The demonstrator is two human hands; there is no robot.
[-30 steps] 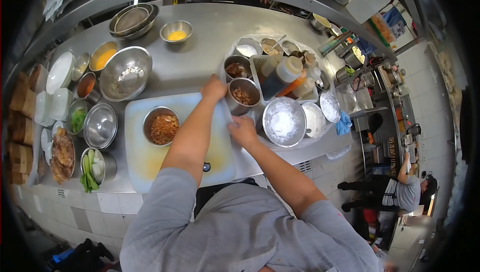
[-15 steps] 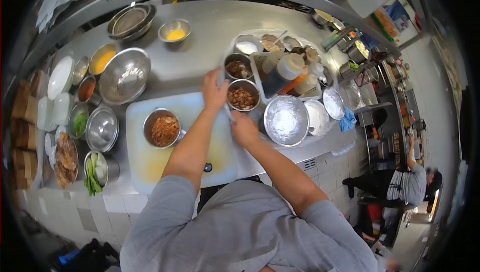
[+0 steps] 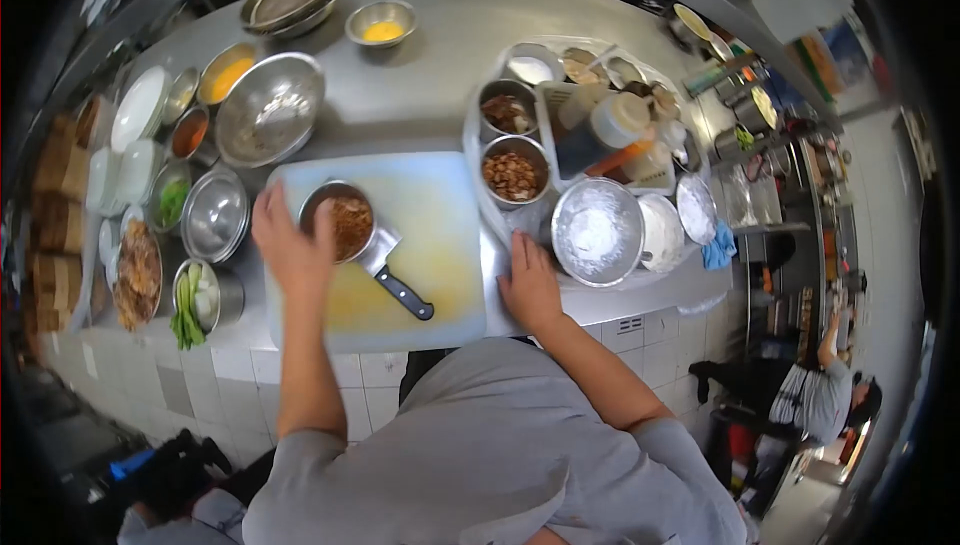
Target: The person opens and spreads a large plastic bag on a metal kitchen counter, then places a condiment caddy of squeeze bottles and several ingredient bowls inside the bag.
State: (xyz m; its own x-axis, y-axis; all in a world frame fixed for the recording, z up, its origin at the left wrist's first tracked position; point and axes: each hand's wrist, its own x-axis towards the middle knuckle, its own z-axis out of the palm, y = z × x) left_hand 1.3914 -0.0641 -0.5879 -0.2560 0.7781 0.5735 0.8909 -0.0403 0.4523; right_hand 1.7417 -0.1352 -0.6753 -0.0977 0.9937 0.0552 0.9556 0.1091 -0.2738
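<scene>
My left hand is at the left side of a steel pot of brown crumbly food, fingers spread and thumb over its rim. The pot stands on a white, yellow-stained cutting board. Close to the pot's right lies a black-handled knife, its blade partly hidden under or behind the pot. My right hand rests with fingers stretched out at the left front edge of a tray. Near its fingertips are a steel pot of brown chunks and a bowl of white powder.
On the tray, a basket holds sauce bottles. Left of the board are a large steel bowl, a steel lid and a pot of green vegetables. A bowl of yellow liquid stands behind. Far right, a person works.
My left hand has left the tray's side and moved left to the pot on the board, uncovering the knife. My right hand stays by the tray, its fingers now stretched out.
</scene>
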